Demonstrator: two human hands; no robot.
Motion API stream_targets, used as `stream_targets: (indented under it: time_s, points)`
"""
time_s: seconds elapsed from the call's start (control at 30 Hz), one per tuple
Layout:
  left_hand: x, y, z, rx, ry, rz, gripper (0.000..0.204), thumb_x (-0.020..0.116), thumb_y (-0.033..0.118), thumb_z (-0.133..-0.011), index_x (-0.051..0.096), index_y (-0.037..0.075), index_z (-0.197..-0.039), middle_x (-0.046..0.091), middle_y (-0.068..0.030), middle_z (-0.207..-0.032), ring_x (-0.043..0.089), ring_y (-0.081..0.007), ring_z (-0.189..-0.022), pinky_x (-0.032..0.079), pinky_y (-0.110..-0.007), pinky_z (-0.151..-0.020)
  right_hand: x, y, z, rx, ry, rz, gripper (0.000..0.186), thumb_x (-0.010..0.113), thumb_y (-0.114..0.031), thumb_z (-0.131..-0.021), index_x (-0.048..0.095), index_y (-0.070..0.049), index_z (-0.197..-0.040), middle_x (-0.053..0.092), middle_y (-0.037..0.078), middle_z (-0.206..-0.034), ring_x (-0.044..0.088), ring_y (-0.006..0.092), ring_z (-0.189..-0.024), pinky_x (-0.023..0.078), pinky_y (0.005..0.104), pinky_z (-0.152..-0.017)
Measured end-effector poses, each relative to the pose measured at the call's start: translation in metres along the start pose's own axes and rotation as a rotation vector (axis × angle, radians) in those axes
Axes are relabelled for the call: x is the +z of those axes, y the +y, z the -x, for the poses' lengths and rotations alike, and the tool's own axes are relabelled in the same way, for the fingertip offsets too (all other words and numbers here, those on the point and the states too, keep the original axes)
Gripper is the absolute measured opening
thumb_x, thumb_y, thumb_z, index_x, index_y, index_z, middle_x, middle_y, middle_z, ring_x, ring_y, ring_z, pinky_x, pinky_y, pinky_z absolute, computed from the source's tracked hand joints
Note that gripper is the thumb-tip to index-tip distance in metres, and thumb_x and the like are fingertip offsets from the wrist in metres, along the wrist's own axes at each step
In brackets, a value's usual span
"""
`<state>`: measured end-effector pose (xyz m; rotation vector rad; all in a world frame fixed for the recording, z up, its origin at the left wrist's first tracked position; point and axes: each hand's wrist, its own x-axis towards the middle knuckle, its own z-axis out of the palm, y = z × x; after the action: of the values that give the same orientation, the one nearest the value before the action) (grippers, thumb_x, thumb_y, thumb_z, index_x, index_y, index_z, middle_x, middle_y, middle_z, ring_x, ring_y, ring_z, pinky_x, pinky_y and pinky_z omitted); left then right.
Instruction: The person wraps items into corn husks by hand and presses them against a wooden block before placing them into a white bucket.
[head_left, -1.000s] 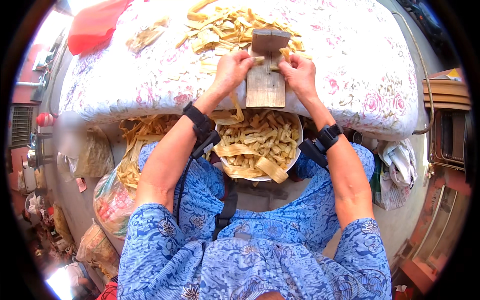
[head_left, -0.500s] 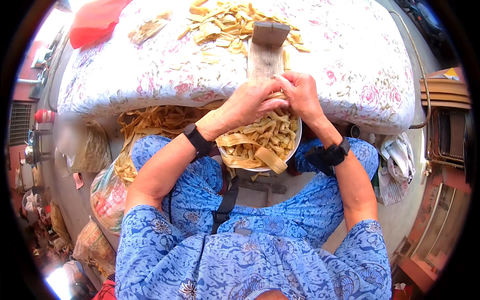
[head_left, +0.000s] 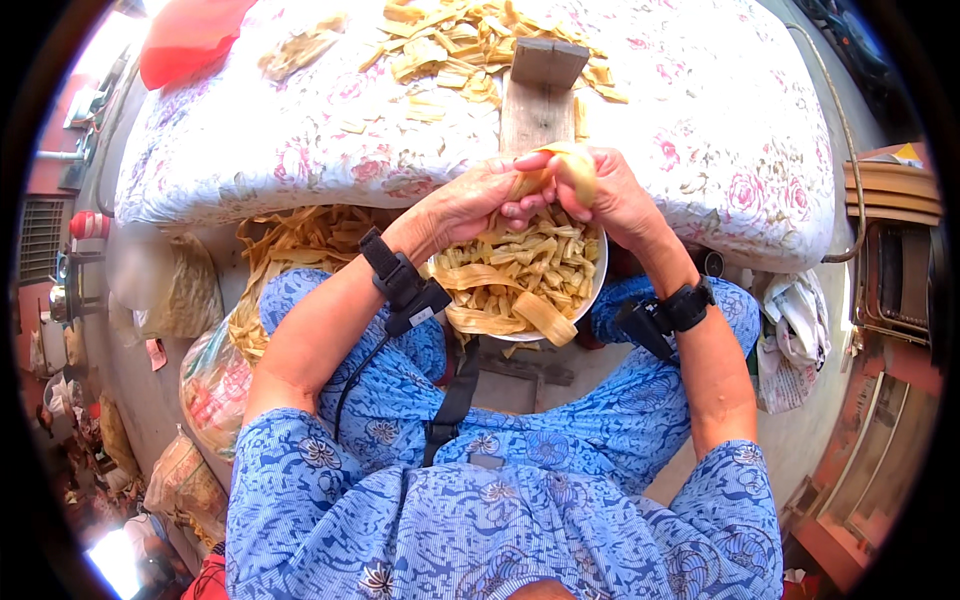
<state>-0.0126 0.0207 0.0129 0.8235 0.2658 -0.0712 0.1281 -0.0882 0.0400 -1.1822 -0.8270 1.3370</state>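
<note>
Holding a yellow strip (head_left: 577, 165) in both hands' fingers (head_left: 514, 210) near the bowl (head_left: 602, 266)

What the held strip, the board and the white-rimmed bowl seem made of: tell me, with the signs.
Strip: probably dried plant leaf, smooth with a slight sheen; it looks thin, yellow and ribbon-like.
Board: apparently bare wood, dull and worn; its brown surface looks streaked.
Bowl: plastic or enamelled metal, I cannot tell which; only a smooth white rim shows.

red cloth (head_left: 195, 42) lies upper left; white bag (head_left: 797, 312) sits right.
</note>
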Motion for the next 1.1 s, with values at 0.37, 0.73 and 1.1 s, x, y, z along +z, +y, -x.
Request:
stream_targets:
  time_s: [0.37,0.73,1.1]
  points:
    - [0.005,-0.017,-0.008,0.098,0.13,0.218,0.014,0.051,0.016,-0.088,0.055,0.005,-0.094,0.054,0.0009,-0.074,0.044,-0.0023,-0.054,0.033,-0.012,-0.044,0.003,0.009,0.0,-0.642,0.341,1.085,0.021,0.059,-0.016,-0.076,0.066,-0.008,-0.094,0.056,0.003,-0.074,0.055,0.0141,-0.066,0.044,0.0261,-0.058]
    - [0.018,0.001,0.003,0.427,0.49,-0.679,0.016,0.053,0.017,-0.087,0.056,0.001,-0.09,0.057,0.0003,-0.075,0.05,-0.0035,-0.059,0.042,-0.016,-0.053,0.009,0.005,-0.004,-0.187,0.363,0.745,0.013,0.061,-0.017,-0.074,0.067,-0.009,-0.083,0.059,0.011,-0.061,0.055,0.021,-0.05,0.042,0.0298,-0.049]
    - [0.011,-0.006,-0.005,0.316,0.397,-0.159,0.015,0.055,0.022,-0.087,0.054,0.008,-0.091,0.053,0.0039,-0.069,0.042,-0.0005,-0.052,0.034,-0.015,-0.043,0.013,-0.008,0.007,-0.165,0.355,0.349,0.013,0.061,-0.009,-0.078,0.064,0.004,-0.073,0.052,-0.004,-0.054,0.043,0.0021,-0.047,0.034,0.0185,-0.043]
